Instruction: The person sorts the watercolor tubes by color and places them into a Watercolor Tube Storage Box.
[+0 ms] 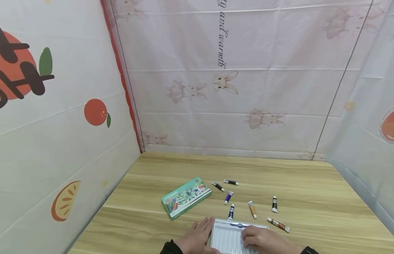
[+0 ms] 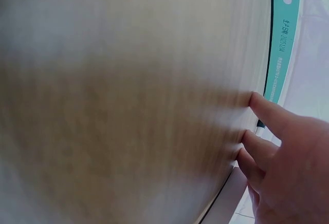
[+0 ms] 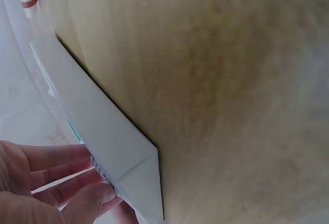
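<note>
A white ribbed tray [image 1: 220, 240] lies at the table's near edge, with a thin dark paintbrush [image 1: 238, 225] along its far side. My left hand [image 1: 197, 237] rests flat at the tray's left edge, its fingers stretched out and fingertips on the table in the left wrist view. Over the tray's right half is my right hand [image 1: 265, 240], fingers bent down into it. In the right wrist view its thumb and fingers pinch a paint tube [image 3: 102, 175] with small dark lettering, just behind the tray's white side wall [image 3: 103, 116]. Most of that tube is hidden by the fingers.
A teal printed box [image 1: 186, 197] lies left of centre. Scattered beyond the tray are a dark blue tube [image 1: 231, 212], a violet tube [image 1: 228, 197], an ochre tube [image 1: 252, 210] and several black-labelled ones. A red-brown tube [image 1: 278, 224] lies right of the tray. Printed curtains surround the table.
</note>
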A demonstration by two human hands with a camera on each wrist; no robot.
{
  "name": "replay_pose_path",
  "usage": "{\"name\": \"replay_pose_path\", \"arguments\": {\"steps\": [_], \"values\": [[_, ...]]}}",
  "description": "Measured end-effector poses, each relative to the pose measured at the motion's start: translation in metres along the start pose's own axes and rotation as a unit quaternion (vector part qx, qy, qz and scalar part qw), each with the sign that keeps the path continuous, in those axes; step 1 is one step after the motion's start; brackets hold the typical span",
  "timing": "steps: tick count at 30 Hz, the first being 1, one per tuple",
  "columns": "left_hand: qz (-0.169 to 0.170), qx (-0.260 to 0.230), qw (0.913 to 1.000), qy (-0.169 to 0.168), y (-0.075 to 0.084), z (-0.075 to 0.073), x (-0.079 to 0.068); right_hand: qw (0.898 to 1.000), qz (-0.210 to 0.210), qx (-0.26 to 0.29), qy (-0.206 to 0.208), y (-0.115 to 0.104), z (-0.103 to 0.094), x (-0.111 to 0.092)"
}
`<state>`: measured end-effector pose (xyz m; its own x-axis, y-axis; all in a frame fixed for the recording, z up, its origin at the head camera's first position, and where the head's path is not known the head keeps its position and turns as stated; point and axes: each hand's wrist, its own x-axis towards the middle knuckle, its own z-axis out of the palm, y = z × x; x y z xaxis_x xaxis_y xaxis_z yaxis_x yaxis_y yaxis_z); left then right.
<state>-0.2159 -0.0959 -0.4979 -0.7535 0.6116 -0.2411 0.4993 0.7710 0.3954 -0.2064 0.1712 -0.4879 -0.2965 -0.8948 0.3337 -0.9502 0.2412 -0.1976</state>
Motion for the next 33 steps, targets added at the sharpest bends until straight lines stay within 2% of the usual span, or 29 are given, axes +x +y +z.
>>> {"name": "replay_pose_path", "arguments": {"steps": [7,13,18,21,23,25,28,29,31,33], "values": [[0.004,0.003,1.0000,0.000,0.001,0.000,0.000,0.998,0.020,0.060,-0.023,0.002,0.003,-0.004],[0.010,-0.006,0.9999,-0.006,0.002,0.000,-0.001,0.997,0.051,0.060,-0.020,0.000,0.004,-0.005],[-0.007,-0.010,0.9999,-0.004,0.002,-0.001,0.000,0.996,0.069,0.060,-0.019,-0.003,0.001,0.000],[-0.008,-0.012,0.9999,-0.004,0.002,-0.001,0.000,0.995,0.083,0.050,-0.001,-0.003,-0.002,-0.001],[-0.003,-0.008,1.0000,-0.004,0.002,-0.001,-0.001,0.993,0.109,0.013,0.034,-0.001,-0.006,-0.005],[0.002,-0.006,1.0000,-0.003,0.002,-0.002,-0.001,0.984,0.155,-0.049,0.077,0.004,-0.012,-0.012],[0.008,-0.002,1.0000,-0.001,0.002,-0.002,-0.001,0.949,0.262,-0.140,0.108,0.013,-0.022,-0.024],[0.009,-0.001,1.0000,0.000,0.002,-0.002,-0.001,0.935,0.300,-0.160,0.105,0.015,-0.025,-0.028],[0.009,-0.002,1.0000,0.000,0.002,-0.002,-0.001,0.913,0.358,-0.176,0.085,0.018,-0.028,-0.036],[0.004,-0.003,1.0000,-0.001,0.001,-0.003,-0.001,0.899,0.392,-0.183,0.063,0.020,-0.029,-0.043]]}}
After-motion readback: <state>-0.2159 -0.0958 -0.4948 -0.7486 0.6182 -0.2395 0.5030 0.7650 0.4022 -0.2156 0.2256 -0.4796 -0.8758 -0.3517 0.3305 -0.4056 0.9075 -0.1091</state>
